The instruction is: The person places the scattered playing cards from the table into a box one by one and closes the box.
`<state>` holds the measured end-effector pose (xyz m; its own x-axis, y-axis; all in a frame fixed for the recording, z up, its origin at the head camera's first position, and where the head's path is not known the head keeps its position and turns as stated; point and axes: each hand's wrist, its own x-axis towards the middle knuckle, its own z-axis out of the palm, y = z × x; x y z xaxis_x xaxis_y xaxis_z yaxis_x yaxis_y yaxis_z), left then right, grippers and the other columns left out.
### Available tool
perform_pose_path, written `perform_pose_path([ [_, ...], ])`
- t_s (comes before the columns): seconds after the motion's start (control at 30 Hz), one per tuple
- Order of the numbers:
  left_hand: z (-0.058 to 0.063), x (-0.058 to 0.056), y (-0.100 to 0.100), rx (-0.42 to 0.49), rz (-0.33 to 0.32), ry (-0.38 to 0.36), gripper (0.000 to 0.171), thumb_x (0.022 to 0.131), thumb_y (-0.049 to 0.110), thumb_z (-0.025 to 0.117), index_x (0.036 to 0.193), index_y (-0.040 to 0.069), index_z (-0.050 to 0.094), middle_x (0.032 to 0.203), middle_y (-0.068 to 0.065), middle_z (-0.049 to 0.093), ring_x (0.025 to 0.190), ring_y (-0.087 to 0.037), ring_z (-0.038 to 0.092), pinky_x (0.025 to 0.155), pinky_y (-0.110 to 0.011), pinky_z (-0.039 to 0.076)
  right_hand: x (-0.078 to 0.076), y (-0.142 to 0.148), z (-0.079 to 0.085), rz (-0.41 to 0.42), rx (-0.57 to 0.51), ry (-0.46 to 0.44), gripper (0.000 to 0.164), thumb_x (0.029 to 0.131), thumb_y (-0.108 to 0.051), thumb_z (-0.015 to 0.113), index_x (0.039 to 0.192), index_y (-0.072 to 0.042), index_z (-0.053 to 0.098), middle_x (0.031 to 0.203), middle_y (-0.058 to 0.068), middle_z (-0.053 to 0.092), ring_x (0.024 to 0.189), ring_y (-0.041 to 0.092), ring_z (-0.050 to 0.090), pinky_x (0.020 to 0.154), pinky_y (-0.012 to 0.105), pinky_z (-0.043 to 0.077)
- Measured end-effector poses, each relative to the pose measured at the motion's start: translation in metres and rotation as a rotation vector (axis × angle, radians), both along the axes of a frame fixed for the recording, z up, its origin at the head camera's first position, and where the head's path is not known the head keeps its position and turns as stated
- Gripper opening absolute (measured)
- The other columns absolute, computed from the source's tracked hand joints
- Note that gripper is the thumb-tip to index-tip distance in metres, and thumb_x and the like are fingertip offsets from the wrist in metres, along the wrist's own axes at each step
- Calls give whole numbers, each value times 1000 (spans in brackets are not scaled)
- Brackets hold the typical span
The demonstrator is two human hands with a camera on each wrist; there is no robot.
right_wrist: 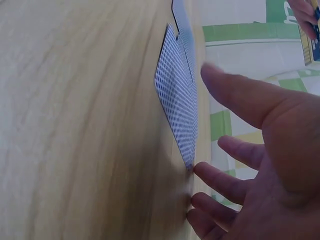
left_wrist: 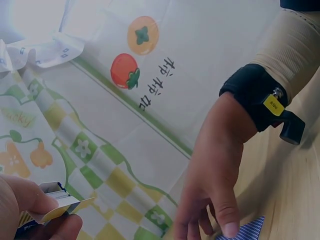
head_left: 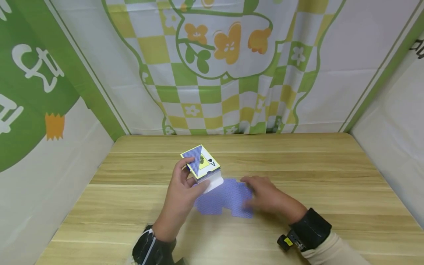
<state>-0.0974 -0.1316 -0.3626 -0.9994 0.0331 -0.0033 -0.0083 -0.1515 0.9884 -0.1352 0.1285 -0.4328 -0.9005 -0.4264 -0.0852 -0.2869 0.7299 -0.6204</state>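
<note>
My left hand (head_left: 180,200) grips a playing card box (head_left: 206,162) above the table, thumb on the near side and fingers round the far side. The box is blue and yellow with an ace of spades on its face; a white flap (head_left: 214,183) sticks out at its open end. Beneath it, blue-patterned playing cards (head_left: 212,202) lie spread face down, partly hidden by the box and left thumb. At the right edge of these cards is my right hand (head_left: 268,195), slightly blurred. The right wrist view shows its fingers (right_wrist: 225,182) spread beside the cards (right_wrist: 175,95), holding nothing.
The wooden table (head_left: 314,162) extends on all sides of the cards. Behind it hangs a green and yellow checked curtain (head_left: 212,95), reaching the back edge. White printed sheets (head_left: 391,121) close off both sides.
</note>
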Motion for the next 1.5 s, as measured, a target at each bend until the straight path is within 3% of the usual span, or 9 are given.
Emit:
perform_pose_path([
  [0.3,-2,0,0,22,3,5,77,82,-18,66,145,14,34,146,-13,45,115,-26,61,84,-27,59,11,-13,5,42,168,19,104,63,-39,97,150,-13,47,140,15,49,125,36,43,104,56,38],
  [0.57,-2,-1,0,10,8,4,77,83,-17,66,145,14,34,147,-14,45,116,-27,60,84,-27,59,13,-20,9,58,178,19,103,61,-32,98,148,-10,48,125,15,52,114,33,44,97,51,42],
  [0.9,-1,1,-1,9,7,-5,78,83,-17,66,146,15,33,148,-12,44,118,-27,59,84,-27,59,14,-24,8,53,181,-15,102,58,-34,99,146,-13,52,114,10,53,107,27,44,92,47,42],
  [1.2,-1,1,0,-17,7,-8,78,83,-16,66,146,15,34,148,-12,44,118,-28,60,84,-26,58,20,-25,11,73,43,-73,74,63,-17,96,129,-8,63,110,6,47,104,23,48,87,42,50],
  [1.37,-1,1,1,-6,-2,6,77,83,-16,66,146,14,34,147,-13,45,114,-27,61,83,-26,58,27,-27,14,159,27,-68,47,70,-16,91,109,-12,65,102,-2,52,92,15,53,78,33,51],
  [1.5,-2,2,2,1,-7,11,76,83,-16,66,145,14,34,147,-14,45,114,-26,62,83,-26,58,35,-32,18,229,49,-119,33,74,-17,85,97,-20,61,87,-10,55,78,10,52,67,28,47],
])
